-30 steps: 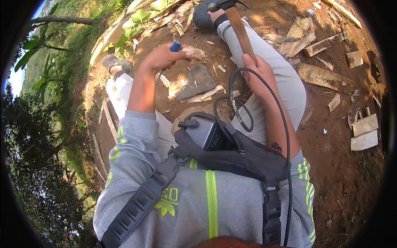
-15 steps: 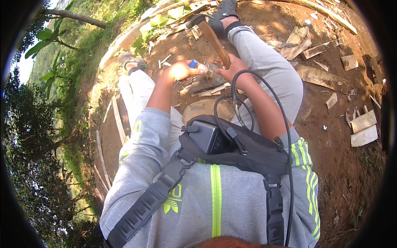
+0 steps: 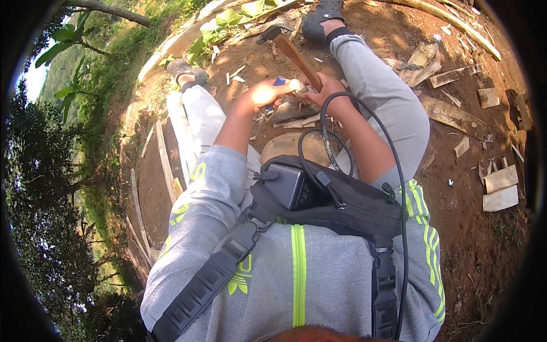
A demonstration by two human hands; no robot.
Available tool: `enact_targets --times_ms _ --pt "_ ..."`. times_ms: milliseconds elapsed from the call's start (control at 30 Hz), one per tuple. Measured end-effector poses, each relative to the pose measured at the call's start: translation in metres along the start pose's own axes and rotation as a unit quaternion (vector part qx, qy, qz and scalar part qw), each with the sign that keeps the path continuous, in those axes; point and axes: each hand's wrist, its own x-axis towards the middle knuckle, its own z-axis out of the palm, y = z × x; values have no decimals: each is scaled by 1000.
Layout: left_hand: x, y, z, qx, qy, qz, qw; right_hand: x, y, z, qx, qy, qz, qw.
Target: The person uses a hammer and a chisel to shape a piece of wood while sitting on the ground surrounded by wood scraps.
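Outdoors, on bare reddish earth (image 3: 456, 239) scattered with wood offcuts (image 3: 500, 188) and chips, we find a person seated on the ground with both legs stretched forward in grey trousers, dark shoes at the far end. Green plants (image 3: 228, 17) and a long pale plank (image 3: 171, 45) border the ground at the upper left, with trees falling away beyond. We note the left hand (image 3: 262, 94) closed around a small tool with a blue handle (image 3: 277, 82), held just above a rough piece of wood (image 3: 293, 111) lying between the legs; what the tool's working end looks like we cannot tell, as the hand and the glare of sunlight hide it. The right hand (image 3: 327, 91) is closed around the lower end of a wooden hammer handle (image 3: 299, 57), which slopes up and away to a dark metal head (image 3: 273, 31) near the plants. The two hands sit close together, nearly touching, directly over the piece of wood. A flat pale board (image 3: 293, 148) lies nearer the body, just behind the workpiece. On the chest we record a black pouch (image 3: 342, 205) carrying a dark box-shaped device (image 3: 290, 185), strapped over a grey sweatshirt with bright yellow-green stripes (image 3: 299, 273). A black cable (image 3: 364, 131) loops up from the device, passing across the right forearm and down over the right shoulder strap.
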Motion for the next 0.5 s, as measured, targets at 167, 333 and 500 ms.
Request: enact_targets --times_ms 167,333,500 --pt "-19 24 15 79 25 41 996 0 9 -7 -3 -2 4 1000" --pt "-21 20 14 74 130 131 980 -3 2 -12 -31 -10 -10 999" --pt "-66 77 34 -56 239 216 945 -3 3 -12 -43 -14 -24 999"
